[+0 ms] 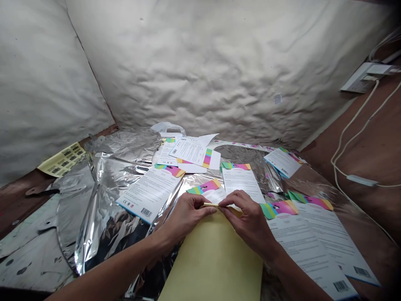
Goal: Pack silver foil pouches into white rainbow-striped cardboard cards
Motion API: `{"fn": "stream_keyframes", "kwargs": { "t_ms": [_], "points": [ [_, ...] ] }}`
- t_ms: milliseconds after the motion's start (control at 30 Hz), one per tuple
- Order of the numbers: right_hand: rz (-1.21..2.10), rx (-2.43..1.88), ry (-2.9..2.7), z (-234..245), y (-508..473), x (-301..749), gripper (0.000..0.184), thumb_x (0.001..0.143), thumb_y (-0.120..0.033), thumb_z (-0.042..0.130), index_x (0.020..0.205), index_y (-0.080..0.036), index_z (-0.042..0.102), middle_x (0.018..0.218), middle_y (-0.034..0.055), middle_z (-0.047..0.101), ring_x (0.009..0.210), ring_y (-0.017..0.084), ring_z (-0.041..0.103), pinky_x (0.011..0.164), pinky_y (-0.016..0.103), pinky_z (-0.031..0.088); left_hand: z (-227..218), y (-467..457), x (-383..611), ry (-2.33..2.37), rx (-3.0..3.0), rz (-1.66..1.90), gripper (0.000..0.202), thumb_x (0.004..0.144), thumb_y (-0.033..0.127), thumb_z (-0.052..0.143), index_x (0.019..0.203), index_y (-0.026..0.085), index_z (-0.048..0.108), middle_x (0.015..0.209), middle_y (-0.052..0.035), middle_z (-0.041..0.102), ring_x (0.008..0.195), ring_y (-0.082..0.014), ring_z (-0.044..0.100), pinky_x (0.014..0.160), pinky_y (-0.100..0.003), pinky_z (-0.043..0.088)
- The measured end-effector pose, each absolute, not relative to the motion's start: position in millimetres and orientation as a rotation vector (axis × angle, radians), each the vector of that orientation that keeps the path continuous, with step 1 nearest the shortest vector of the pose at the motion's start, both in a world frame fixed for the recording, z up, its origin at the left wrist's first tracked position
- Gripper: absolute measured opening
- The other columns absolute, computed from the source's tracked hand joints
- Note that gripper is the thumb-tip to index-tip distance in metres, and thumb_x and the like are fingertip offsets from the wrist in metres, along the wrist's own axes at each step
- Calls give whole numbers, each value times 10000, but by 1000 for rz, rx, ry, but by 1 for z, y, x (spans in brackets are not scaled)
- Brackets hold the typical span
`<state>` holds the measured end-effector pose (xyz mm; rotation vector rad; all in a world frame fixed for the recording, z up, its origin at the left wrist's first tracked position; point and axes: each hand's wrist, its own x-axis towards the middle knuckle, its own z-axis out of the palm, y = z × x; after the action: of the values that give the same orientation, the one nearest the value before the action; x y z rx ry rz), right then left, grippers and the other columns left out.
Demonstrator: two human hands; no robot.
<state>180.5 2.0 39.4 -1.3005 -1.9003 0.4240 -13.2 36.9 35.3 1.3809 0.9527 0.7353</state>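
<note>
A plain yellow sheet of paper point(219, 259) stretches from my fingers down to the bottom of the view. Its far edge is bent or rolled into a narrow strip. My left hand point(191, 213) pinches that edge between thumb and fingers. Close beside it, my right hand point(246, 217) grips the same edge, thumb below and fingers above. Just beyond the fingertips lies a white printed card sleeve point(203, 188) with a rainbow-coloured top, partly covered by my hands. Another such sleeve point(242, 179) is behind my right hand.
More printed sleeves lie at left point(150, 192) and right point(310, 251), with a pile of sleeves point(189, 152) behind. Crinkled silver foil point(106, 209) covers the left side. A yellow barcode sticker sheet point(64, 159) sits far left. Cables point(336, 154) hang from a power strip point(360, 79).
</note>
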Motion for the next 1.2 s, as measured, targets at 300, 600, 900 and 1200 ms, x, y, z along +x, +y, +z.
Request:
{"fn": "stream_keyframes", "kwargs": {
  "t_ms": [300, 600, 900, 1200],
  "points": [
    [520, -1311, -1911, 39, 3, 181, 147, 904, -201, 628, 1035, -254, 667, 966, 35, 640, 940, 200, 609, 798, 329, 491, 33, 41, -12, 933, 1421, 780, 181, 753, 284, 738, 851, 134, 764, 797, -53, 721, 726, -162, 607, 649, -239, 443],
    [274, -1238, -1972, 38, 2, 180, 127, 916, -153, 585, 952, -232, 677, 884, 52, 640, 859, 205, 611, 732, 340, 493, 35, 39, -14, 927, 1366, 717, 354, 796, 479, 706, 790, 126, 744, 665, -5, 618, 577, -109, 484, 520, -214, 324],
    [342, -1264, -1939, 38, 2, 183, 123, 913, -177, 597, 998, -232, 666, 923, 46, 649, 901, 204, 614, 771, 341, 508, 37, 41, -17, 963, 1380, 658, 540, 796, 647, 626, 651, 128, 601, 568, 40, 423, 508, -73, 331, 463, -209, 230],
    [489, -1269, -1982, 42, 2, 184, 203, 886, -281, 649, 1082, -245, 692, 1026, 67, 667, 990, 225, 618, 851, 382, 522, 31, 40, -18, 918, 1125, 659, 541, 726, 664, 701, 739, 135, 587, 617, 24, 501, 506, -81, 419, 468, -197, 305]
  ]
}}
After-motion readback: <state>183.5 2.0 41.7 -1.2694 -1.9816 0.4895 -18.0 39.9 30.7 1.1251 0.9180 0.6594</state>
